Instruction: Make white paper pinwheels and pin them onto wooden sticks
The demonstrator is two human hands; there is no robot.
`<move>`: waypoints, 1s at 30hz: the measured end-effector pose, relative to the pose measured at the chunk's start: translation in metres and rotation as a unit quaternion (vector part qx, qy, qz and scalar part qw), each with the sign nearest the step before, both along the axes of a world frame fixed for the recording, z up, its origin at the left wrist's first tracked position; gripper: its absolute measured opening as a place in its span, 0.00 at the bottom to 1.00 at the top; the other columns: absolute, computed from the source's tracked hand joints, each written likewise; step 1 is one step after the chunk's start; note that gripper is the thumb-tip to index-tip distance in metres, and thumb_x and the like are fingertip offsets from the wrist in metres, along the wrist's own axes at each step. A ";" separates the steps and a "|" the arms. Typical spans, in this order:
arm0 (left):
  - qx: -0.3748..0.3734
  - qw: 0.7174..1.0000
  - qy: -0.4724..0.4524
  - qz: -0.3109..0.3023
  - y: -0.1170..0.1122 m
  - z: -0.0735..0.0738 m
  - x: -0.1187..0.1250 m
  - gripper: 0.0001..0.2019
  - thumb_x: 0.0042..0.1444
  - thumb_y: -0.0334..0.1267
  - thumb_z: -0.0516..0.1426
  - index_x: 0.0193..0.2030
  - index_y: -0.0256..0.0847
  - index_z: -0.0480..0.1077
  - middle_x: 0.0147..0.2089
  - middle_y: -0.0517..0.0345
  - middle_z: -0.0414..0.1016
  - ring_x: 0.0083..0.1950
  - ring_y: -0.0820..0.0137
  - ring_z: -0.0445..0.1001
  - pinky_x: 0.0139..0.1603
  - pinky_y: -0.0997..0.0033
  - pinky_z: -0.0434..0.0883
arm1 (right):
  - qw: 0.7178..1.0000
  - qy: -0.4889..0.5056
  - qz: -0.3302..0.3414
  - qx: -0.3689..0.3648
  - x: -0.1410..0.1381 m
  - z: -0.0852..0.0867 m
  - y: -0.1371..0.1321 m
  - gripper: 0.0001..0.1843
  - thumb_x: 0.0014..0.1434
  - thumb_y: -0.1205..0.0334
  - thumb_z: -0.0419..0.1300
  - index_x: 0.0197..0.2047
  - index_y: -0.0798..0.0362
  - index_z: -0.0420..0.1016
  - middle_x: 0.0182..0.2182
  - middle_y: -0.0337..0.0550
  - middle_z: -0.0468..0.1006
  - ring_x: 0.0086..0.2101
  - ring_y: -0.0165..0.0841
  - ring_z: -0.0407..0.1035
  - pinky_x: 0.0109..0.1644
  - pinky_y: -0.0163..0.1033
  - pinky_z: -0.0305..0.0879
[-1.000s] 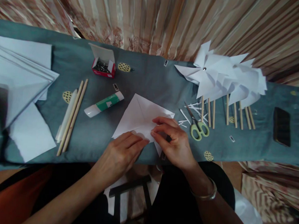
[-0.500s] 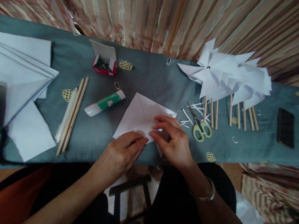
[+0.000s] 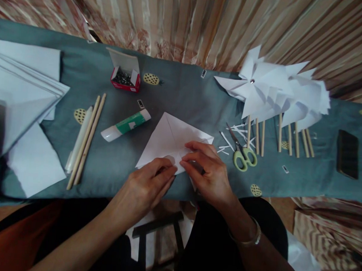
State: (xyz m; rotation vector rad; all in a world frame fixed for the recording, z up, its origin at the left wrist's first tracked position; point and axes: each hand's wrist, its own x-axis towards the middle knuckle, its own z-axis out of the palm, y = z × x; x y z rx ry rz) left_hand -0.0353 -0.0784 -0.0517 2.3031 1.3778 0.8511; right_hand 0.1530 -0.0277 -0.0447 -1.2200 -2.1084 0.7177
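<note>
A white paper square [image 3: 172,133] with diagonal creases lies at the table's front edge, its near part under both hands. My left hand [image 3: 150,180] pinches the paper's near edge between thumb and fingers. Close beside it, my right hand [image 3: 208,169] has its thumb and fingertips closed on the paper near the middle, with its fingers curved. The near right corner is partly hidden behind the right hand. A green and white glue stick [image 3: 126,125] lies to the left of the paper, and scissors [image 3: 244,157] with light green handles lie to the right.
White paper pinwheels [image 3: 271,89] on wooden sticks [image 3: 280,132] are piled at the right, by a dark phone [image 3: 348,154]. Thin paper strips [image 3: 227,140] lie near the scissors. Leftward are a red box of metal fasteners [image 3: 125,79], wooden sticks [image 3: 89,143] and stacked white paper [image 3: 28,87].
Both hands stay almost in place on the paper, with only slight finger movement. The view has shifted very slightly.
</note>
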 end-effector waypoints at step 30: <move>-0.018 1.000 0.000 0.004 -0.001 -0.002 0.001 0.12 0.63 0.29 0.54 0.53 0.37 0.68 0.48 0.50 0.73 0.44 0.70 0.78 0.44 0.70 0.79 | 1.000 -0.021 -0.003 0.010 -0.005 0.001 0.001 0.05 0.62 0.65 0.60 0.36 0.49 0.77 0.47 0.46 0.78 0.50 0.39 0.69 0.57 0.50 0.67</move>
